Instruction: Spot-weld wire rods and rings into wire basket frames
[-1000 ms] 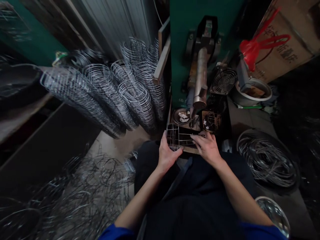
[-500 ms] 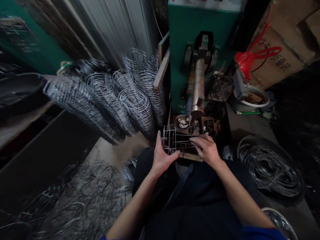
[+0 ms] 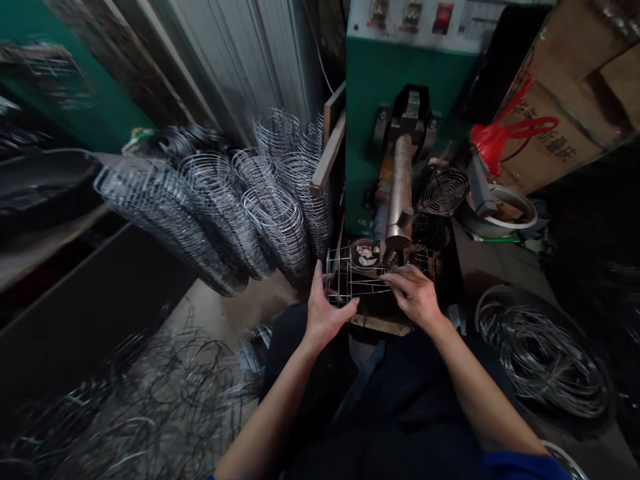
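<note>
A small wire frame [image 3: 345, 275] lies sideways between my two hands, below the metal arm of a green machine [image 3: 399, 193]. My left hand [image 3: 326, 312] grips its left end, thumb below and fingers at the outer side. The fingers of my right hand [image 3: 415, 293] pinch the frame's right end, close under the tip of the machine arm. My right fingertips partly hide that end. Behind the frame sits a small round dish [image 3: 365, 255] with whitish pieces in it.
Stacks of bent wire frames [image 3: 275, 223] stand at the left beside a wooden bar [image 3: 327, 157]. Loose wires [image 3: 170, 380] cover the floor at the lower left. On the right are a wire coil [image 3: 545, 357], a metal bowl [image 3: 523, 217], a red bag [image 3: 487, 147] and cardboard boxes [image 3: 565, 120].
The view has tilted up, showing more of the machine's control panel. The frame's right end and my right fingertips are now closer to the machine arm's tip. Both hands keep their hold.
</note>
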`<move>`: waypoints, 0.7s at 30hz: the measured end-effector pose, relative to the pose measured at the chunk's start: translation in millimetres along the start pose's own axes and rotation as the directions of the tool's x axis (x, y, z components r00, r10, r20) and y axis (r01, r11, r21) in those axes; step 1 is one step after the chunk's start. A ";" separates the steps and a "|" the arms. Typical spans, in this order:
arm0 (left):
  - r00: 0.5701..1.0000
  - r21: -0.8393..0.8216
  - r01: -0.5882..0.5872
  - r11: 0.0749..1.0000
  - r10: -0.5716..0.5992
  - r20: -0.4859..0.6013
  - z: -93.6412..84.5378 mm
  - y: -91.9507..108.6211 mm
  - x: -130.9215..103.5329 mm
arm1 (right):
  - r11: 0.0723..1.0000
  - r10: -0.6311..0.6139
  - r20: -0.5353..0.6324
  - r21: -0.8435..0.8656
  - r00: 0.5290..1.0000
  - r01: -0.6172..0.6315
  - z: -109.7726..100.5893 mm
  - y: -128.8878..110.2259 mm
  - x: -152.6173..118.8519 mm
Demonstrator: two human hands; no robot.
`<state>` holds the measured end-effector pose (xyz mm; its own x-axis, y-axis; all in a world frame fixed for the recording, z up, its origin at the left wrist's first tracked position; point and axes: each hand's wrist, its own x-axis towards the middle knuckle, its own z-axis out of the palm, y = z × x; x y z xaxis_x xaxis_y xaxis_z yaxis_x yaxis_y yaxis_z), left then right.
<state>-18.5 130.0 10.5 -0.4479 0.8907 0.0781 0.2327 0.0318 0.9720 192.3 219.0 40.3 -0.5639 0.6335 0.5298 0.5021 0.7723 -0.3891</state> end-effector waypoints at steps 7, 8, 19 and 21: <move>0.999 0.037 -0.037 0.999 0.037 -0.015 -2.0 0.9 4.8 | 0.998 -0.059 -0.008 0.016 0.998 0.059 -2.8 0.9 7.3; 0.999 0.039 -0.041 0.998 0.042 -0.016 -2.3 1.1 4.8 | 0.998 -0.062 -0.008 0.022 0.998 0.062 -3.0 0.9 7.4; 0.998 0.044 -0.067 0.997 0.067 -0.004 0.6 -1.9 14.6 | 0.998 -0.053 -0.019 0.032 0.998 0.053 -1.0 3.0 12.6; 0.998 0.002 -0.060 0.998 0.060 0.002 0.2 -3.8 11.3 | 0.999 -0.043 0.005 0.018 0.999 0.043 -3.1 2.4 11.2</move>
<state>-24.2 140.0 7.6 -0.4312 0.8920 0.1355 0.2609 -0.0205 0.9651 189.2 227.8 47.6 -0.5884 0.5996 0.5425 0.4652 0.7998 -0.3794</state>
